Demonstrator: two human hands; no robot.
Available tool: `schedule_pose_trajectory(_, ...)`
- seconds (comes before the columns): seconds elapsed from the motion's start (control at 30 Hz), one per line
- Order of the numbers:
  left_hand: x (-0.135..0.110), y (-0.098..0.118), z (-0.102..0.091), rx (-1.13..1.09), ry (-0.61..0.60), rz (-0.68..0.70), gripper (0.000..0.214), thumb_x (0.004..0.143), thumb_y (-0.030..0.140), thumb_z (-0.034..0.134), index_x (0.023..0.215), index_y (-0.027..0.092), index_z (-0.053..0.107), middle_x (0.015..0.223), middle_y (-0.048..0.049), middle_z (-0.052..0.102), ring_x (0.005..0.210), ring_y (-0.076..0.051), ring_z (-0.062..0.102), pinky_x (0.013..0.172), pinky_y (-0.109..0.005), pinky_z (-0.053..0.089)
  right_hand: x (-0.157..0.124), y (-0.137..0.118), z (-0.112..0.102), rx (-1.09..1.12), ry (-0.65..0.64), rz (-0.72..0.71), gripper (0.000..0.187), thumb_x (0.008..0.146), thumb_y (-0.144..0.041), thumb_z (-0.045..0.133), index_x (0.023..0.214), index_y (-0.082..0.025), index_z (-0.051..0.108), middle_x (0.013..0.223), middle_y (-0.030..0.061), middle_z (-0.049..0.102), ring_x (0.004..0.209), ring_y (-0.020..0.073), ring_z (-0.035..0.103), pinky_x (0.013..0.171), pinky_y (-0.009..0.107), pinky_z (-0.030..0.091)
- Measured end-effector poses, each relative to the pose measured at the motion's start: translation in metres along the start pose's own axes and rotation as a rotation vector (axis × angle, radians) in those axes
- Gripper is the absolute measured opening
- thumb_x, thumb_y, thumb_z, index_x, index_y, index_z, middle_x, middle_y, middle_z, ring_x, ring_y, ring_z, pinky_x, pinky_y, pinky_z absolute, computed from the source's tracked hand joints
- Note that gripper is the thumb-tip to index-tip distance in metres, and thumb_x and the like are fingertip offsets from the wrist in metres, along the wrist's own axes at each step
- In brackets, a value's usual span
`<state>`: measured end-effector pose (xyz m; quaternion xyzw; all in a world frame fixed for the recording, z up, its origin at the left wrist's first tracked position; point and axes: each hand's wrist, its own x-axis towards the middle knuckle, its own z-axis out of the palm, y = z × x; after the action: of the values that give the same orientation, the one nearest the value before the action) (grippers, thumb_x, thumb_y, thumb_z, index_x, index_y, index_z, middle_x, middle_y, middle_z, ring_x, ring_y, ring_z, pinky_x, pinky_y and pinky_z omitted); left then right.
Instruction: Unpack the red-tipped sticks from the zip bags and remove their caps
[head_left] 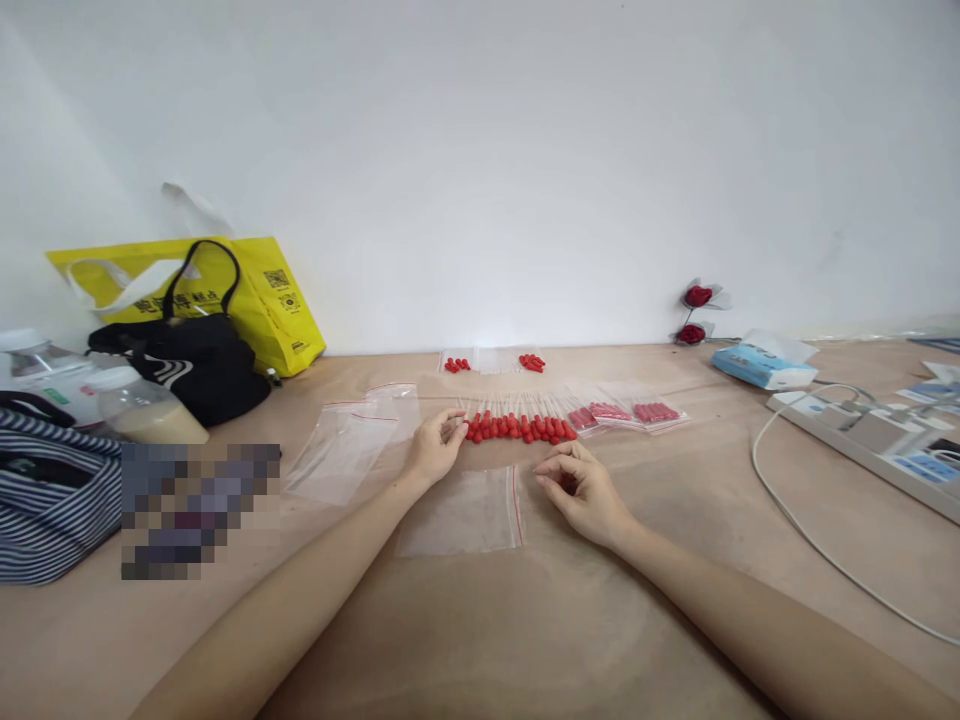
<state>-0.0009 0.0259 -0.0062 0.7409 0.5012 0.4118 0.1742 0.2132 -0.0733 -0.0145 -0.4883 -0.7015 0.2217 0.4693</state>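
Note:
A row of thin, pale sticks with red bulb-like ends (517, 427) lies across the middle of the table, red ends toward me. At the row's left end, my left hand (439, 447) has its thumb and fingers closed on one red end. My right hand (585, 492) hovers below the row's right side, its fingers loosely curled, with a small gap at the thumb and nothing visible in them. Between my hands lies a flat clear zip bag (465, 512) with a red seal line on its right side.
Clear zip bags (337, 450) lie at left; filled bags (656, 412) with red pieces are at right. More red pieces (532, 363) sit near the wall. A tissue pack (761, 365), power strip (862, 430) and cable stand right; yellow (289, 310) and black bags (202, 370) left.

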Motion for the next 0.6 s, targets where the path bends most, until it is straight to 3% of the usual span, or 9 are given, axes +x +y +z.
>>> schedule_pose_trajectory(0.1,-0.003,0.009,-0.009,0.026,0.024,0.035,0.021,0.077,0.027,0.050,0.094,0.017,0.059,0.100,-0.0067,0.061,0.096,-0.019,0.056,0.088,-0.034,0.044,0.000,0.002,0.000,-0.011,-0.007,-0.007,0.011,0.075,-0.021,0.051,0.078,-0.020,0.062,0.080,0.0043,0.052,0.064,0.0119,0.050,0.053,0.025,0.042)
schedule_pose_trajectory(0.17,-0.013,0.020,-0.019,0.059,-0.037,0.106,0.016,0.077,0.027,0.051,0.086,0.018,0.061,0.092,-0.0048,0.062,0.093,-0.019,0.056,0.087,-0.034,0.043,-0.001,0.003,0.001,-0.021,-0.015,-0.019,0.012,0.076,-0.021,0.051,0.079,-0.019,0.062,0.077,0.0037,0.053,0.062,0.0115,0.049,0.053,0.024,0.041)
schedule_pose_trajectory(0.23,-0.029,0.031,-0.027,0.102,-0.199,0.226,0.017,0.081,0.027,0.046,0.083,0.019,0.061,0.089,-0.0040,0.062,0.089,-0.017,0.057,0.086,-0.033,0.044,-0.001,0.003,0.001,-0.032,-0.013,-0.045,0.013,0.077,-0.020,0.050,0.081,-0.019,0.062,0.076,0.0035,0.054,0.062,0.0116,0.050,0.053,0.024,0.041)
schedule_pose_trajectory(0.33,-0.055,0.044,-0.035,0.137,-0.508,0.364,0.026,0.084,0.028,0.043,0.104,0.021,0.058,0.115,-0.0062,0.056,0.107,-0.019,0.051,0.093,-0.034,0.039,-0.001,0.000,0.000,-0.035,-0.024,-0.156,0.014,0.079,-0.021,0.050,0.087,-0.019,0.061,0.080,0.0047,0.056,0.070,0.0132,0.052,0.060,0.026,0.044)
schedule_pose_trajectory(0.4,-0.067,0.050,-0.035,0.198,-0.702,0.417,0.038,0.084,0.030,0.043,0.121,0.025,0.047,0.133,-0.0062,0.041,0.122,-0.023,0.036,0.101,-0.042,0.029,-0.002,-0.005,0.000,-0.043,-0.084,-0.286,0.017,0.080,-0.023,0.052,0.094,-0.019,0.060,0.087,0.0061,0.056,0.079,0.0148,0.052,0.070,0.029,0.044)
schedule_pose_trajectory(0.47,-0.072,0.053,-0.034,0.257,-0.824,0.439,0.041,0.085,0.031,0.041,0.126,0.029,0.041,0.139,-0.0048,0.031,0.128,-0.027,0.024,0.103,-0.051,0.018,-0.004,-0.009,-0.001,-0.078,-0.173,-0.408,0.020,0.079,-0.026,0.055,0.097,-0.020,0.060,0.091,0.0065,0.057,0.085,0.0161,0.052,0.076,0.032,0.042)
schedule_pose_trajectory(0.53,-0.070,0.053,-0.032,0.259,-0.816,0.413,0.036,0.086,0.031,0.039,0.121,0.032,0.046,0.138,-0.0038,0.033,0.128,-0.027,0.025,0.103,-0.053,0.016,-0.005,-0.011,-0.001,-0.132,-0.241,-0.475,0.019,0.078,-0.028,0.056,0.095,-0.022,0.061,0.091,0.0056,0.057,0.084,0.0162,0.051,0.076,0.033,0.041)
schedule_pose_trajectory(0.6,-0.064,0.051,-0.032,0.225,-0.694,0.343,0.031,0.086,0.030,0.039,0.113,0.028,0.054,0.131,-0.0049,0.042,0.122,-0.024,0.035,0.101,-0.047,0.025,-0.006,-0.010,-0.001,-0.173,-0.262,-0.492,0.014,0.079,-0.028,0.055,0.090,-0.022,0.062,0.088,0.0044,0.058,0.081,0.0153,0.051,0.075,0.033,0.040)
